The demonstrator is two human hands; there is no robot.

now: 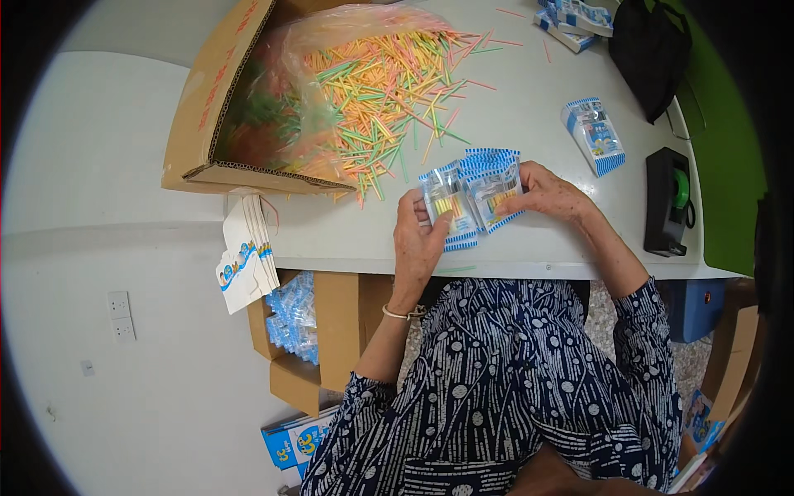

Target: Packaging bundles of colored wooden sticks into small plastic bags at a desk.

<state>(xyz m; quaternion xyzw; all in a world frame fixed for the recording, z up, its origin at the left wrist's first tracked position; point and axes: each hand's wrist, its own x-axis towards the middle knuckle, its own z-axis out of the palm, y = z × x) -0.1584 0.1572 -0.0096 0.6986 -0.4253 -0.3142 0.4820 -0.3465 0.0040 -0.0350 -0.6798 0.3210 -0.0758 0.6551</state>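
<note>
Over the near part of the table, my left hand (pixel 416 240) is closed on a small clear packet (pixel 449 194) with blue-striped ends. Yellowish sticks show through its window. My right hand (pixel 552 197) grips a similar packet (pixel 494 188), its thumb pressed on the front. At least one more packet seems to lie behind it, mostly hidden. The packets are side by side and their edges touch or overlap. Just beyond my hands spreads a loose pile of thin pink, yellow, orange and green sticks (pixel 372 91), spilling from a clear plastic bag (pixel 289 70).
A tipped cardboard box (pixel 207 91) holds the bag. One packet (pixel 594 136) lies right, with several packets (pixel 575 21) farther back. A black tape dispenser (pixel 664 202) and black bag (pixel 649 50) stand right. Below the left edge, an open carton (pixel 339 322) contains many packets; folded white cartons (pixel 248 252) overhang.
</note>
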